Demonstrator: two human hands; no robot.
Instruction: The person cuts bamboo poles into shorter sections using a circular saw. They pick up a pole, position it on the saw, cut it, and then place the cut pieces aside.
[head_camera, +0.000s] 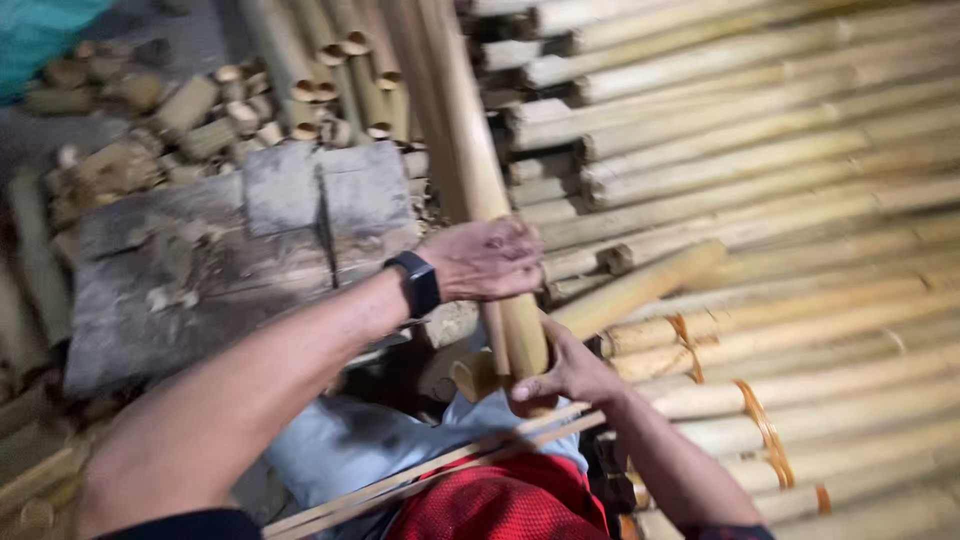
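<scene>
Near: thin split strips (430, 478) lie across the lap, over red cloth (500, 505). Loose there; any knee shift could drop them.

Right hand (570, 372) cups the bottom end of the bamboo pole (480, 190), fingers curled around it, thumb on the near side. Left hand (487, 258), black wristband (418, 283) behind it, wraps the same pole higher up, fingers closed round the shaft. Pole stands near upright, top out of view.

Risks as I read them: the pole looks long and top-heavy, so a weak upper grip lets it swing into the stack. Cut end sits against the right palm: splinter or pinch hazard if it slides.

Behind: grey chopping block (215, 265), then short offcuts (200, 120). Right: stacked poles (780, 150), some tied with orange bands (765, 430); a bump could roll them.
</scene>
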